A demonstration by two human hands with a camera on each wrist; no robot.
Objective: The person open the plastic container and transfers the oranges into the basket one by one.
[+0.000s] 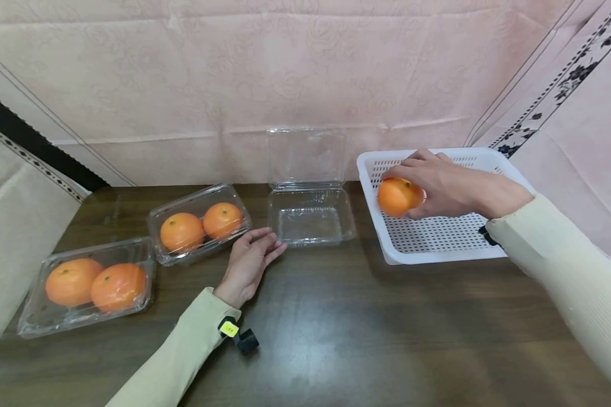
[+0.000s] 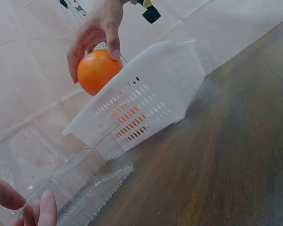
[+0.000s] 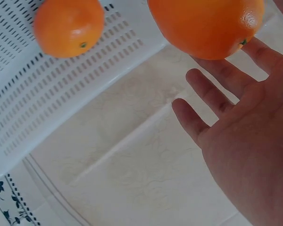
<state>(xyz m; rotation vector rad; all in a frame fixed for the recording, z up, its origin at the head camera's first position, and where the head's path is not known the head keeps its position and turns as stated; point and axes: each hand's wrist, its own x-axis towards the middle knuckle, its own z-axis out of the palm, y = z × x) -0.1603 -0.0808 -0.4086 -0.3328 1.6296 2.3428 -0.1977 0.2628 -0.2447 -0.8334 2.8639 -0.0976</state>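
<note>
In the head view my right hand (image 1: 438, 182) grips an orange (image 1: 394, 198) over the left end of the white plastic basket (image 1: 394, 255). The right wrist view shows that held orange (image 3: 210, 26) at the fingers, with another orange (image 3: 68, 28) down in the basket. My left hand (image 1: 249, 263) lies at the near left corner of a clear clamshell container (image 1: 313, 223), which holds nothing and has its lid raised. Its fingers are fairly straight, with the fingertips (image 2: 48, 202) at the container's edge in the left wrist view.
Left of my left hand, a clear container (image 1: 164, 257) carries two oranges. Farther left, a second container (image 1: 35, 325) also has two oranges inside. All stand on a dark wooden table (image 1: 336, 328), with pink cloth (image 1: 305, 73) hanging behind.
</note>
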